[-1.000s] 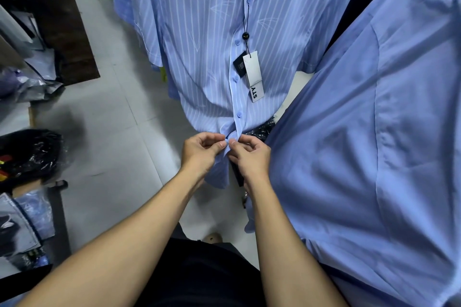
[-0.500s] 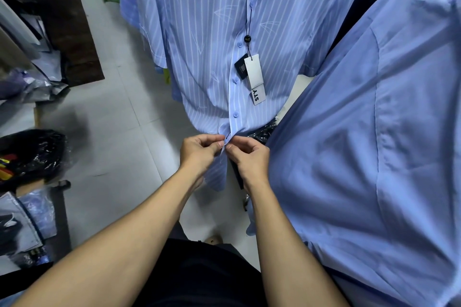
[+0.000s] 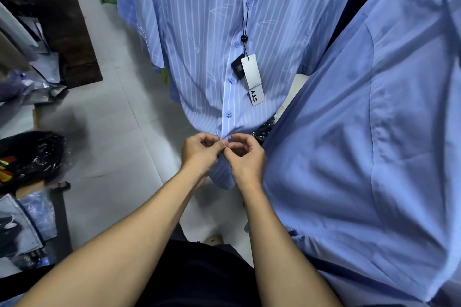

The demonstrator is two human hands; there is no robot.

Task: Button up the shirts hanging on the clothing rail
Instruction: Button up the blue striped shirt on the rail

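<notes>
A: Entry. Striped shirt (image 3: 199,45) hangs straight ahead and faces us. A plain shirt (image 3: 374,132) hangs just beside it on the right. Placket is closed as far down as the low button (image 3: 228,114).

B: Hands?

A: Both at the bottom of the placket, just under that button. Left hand (image 3: 199,153) pinches the left edge between thumb and curled fingers. Right hand (image 3: 245,159) pinches the right edge, with its upper fingers arched up off the cloth. The thumbs meet tip to tip. The button being worked is hidden behind them.

B: Judged step?

A: Fastening the lowest button. To do it well, keep the hole edge taut with one hand and tip the button edge-on. Feed it through, then pull the two edges apart to seat it. Don't drag downward, as the cloth already bunches above the knuckles.

B: Change against one second ago?

A: Small. The hands sit at the same spot on the shirt. The right fingers lay folded over the placket then and are lifted now. Tag (image 3: 253,77) is unmoved. The view has tipped slightly.
</notes>
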